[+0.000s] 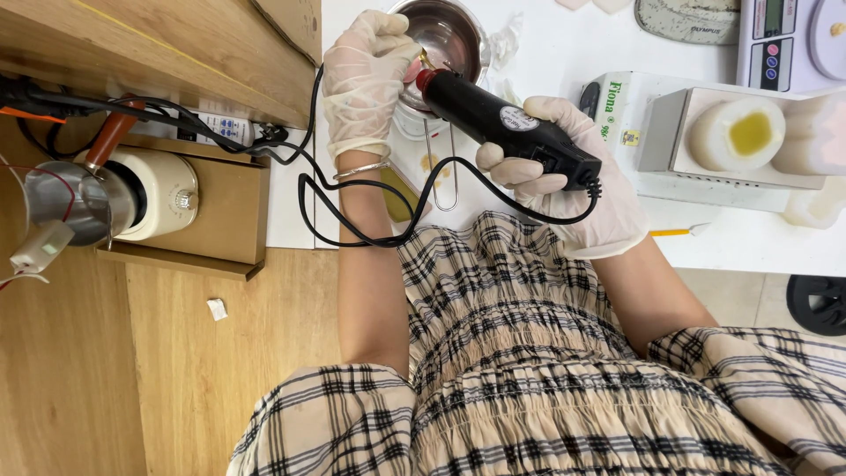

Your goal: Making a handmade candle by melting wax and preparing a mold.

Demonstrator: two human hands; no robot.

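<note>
Head view, looking down. Right hand [577,181], white-gloved: fingers wrapped shut around a black heat gun [507,128], nozzle aimed into a small metal pot [445,40] on the white counter [546,62]. Left hand [366,79], white-gloved, bangle at the wrist: curled closed on the pot's rim. Black cord [352,207] loops from the gun across the lap. Right of the hands: white box [617,110], pale candle with yellow centre [736,132]. Far left: cream appliance [163,194] on a wooden shelf [238,207].
</note>
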